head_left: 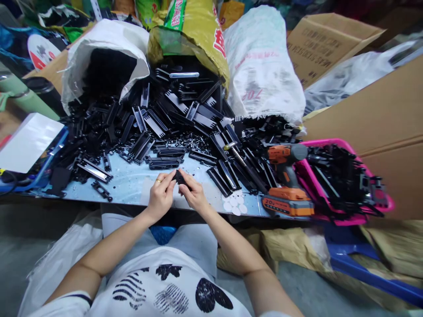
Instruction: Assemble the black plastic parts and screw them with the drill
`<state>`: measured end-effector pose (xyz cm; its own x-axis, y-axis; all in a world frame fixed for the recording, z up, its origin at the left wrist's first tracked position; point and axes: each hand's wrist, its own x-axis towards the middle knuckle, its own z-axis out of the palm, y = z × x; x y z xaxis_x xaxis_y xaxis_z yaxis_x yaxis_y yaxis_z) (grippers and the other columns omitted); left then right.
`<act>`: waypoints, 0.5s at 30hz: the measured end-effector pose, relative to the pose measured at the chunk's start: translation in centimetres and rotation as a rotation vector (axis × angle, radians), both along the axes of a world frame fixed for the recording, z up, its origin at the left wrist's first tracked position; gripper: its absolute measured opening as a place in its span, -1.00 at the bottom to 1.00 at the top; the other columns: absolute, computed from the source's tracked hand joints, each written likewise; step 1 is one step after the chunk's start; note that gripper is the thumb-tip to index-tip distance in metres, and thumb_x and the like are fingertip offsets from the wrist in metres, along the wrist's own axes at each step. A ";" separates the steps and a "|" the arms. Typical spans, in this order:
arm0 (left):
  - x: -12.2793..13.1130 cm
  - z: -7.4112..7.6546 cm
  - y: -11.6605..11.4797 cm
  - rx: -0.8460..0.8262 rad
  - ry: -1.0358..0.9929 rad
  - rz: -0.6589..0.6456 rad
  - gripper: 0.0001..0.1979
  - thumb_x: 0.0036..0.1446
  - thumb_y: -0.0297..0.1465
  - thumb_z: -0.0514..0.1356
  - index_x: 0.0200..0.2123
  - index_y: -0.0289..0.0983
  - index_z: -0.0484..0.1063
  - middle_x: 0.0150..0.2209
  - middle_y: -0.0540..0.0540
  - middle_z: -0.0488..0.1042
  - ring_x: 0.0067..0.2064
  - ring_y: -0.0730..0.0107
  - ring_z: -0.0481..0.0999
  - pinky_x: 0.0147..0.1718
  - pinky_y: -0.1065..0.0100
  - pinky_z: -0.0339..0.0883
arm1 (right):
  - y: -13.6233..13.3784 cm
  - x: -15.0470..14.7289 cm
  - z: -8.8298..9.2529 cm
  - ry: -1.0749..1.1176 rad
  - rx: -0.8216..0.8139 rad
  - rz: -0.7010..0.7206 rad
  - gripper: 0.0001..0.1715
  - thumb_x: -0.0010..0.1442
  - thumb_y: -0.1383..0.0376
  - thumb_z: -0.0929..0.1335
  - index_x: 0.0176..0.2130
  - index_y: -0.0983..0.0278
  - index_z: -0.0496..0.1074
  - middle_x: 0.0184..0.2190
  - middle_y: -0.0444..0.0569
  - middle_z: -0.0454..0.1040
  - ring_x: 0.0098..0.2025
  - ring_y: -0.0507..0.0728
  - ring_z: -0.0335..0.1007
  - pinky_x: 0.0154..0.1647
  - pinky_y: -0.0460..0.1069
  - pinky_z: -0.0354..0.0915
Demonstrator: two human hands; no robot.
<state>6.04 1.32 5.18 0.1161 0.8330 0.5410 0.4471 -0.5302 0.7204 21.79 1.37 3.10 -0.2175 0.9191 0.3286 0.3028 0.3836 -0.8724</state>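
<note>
the person's left hand (161, 196) and right hand (195, 197) meet just below the middle of the frame, over the near edge of the pale blue counter (132, 182). between them sits a small black part (180, 177), lifted a little off the counter. the left fingers (167, 179) are closed on its left end and the right fingers (187, 181) are closed on its right end, so both hands pinch it together. a gold ring (158, 180) shows on the left hand.

above the hands, across the middle of the frame, a big heap of black plastic parts (172, 110) spills over the counter from an open white sack (105, 39) at the upper left. a yellow sack (198, 31) and another white sack (264, 66) stand behind the heap at the top centre.

right of the hands an orange cordless drill (286, 176) stands upright on the counter, its bit pointing left into the heap. just beside it, at the right of the frame, a pink basket (330, 143) is full of more black parts. a few white round pads (234, 204) lie on the counter between the right hand and the drill. a cardboard box (327, 39) sits at the upper right, and a white box (28, 141) lies at the left edge.
</note>
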 end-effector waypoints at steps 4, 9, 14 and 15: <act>0.1 -0.7 0.5 0.012 0.000 -0.059 -0.67 0.29 -0.41 -0.01 0.06 -0.28 0.36 -0.18 -0.18 0.42 -0.15 0.37 0.44 -0.14 0.32 0.35 | -0.7 -0.8 -1.3 0.028 -0.001 -0.024 -0.41 0.31 0.10 0.19 0.28 0.15 0.09 -0.24 -0.03 0.40 -0.40 0.01 0.34 -0.23 0.00 0.38; -0.6 -3.3 -0.1 -0.275 0.068 0.041 -0.63 0.31 -0.36 -0.08 0.10 -0.28 0.30 -0.10 -0.23 0.40 -0.12 0.29 0.47 -0.13 0.22 0.39 | 3.2 2.7 -1.2 -0.295 -0.008 0.138 -0.43 0.29 0.07 0.20 0.23 0.15 0.18 -0.06 0.02 0.43 -0.08 0.12 0.36 0.01 0.06 0.29; -0.7 -4.4 0.0 -0.220 0.498 0.010 -0.51 0.19 -0.47 0.03 0.20 -0.23 0.17 0.17 -0.32 0.19 0.20 -0.02 0.20 0.10 -0.13 0.12 | 15.0 13.3 0.5 -0.544 0.048 -0.499 -0.52 0.29 0.18 0.17 0.11 0.30 0.32 0.02 0.13 0.37 0.07 0.17 0.23 0.15 0.08 0.11; -0.6 -4.3 0.5 -0.165 0.603 -0.104 -0.52 0.18 -0.52 0.03 0.18 -0.20 0.21 0.18 -0.29 0.21 0.23 -0.02 0.15 0.13 -0.19 0.01 | 17.4 15.7 0.8 -0.608 0.008 -0.629 -0.52 0.28 0.21 0.15 0.12 0.32 0.30 0.02 0.15 0.35 0.08 0.19 0.21 0.16 0.09 0.09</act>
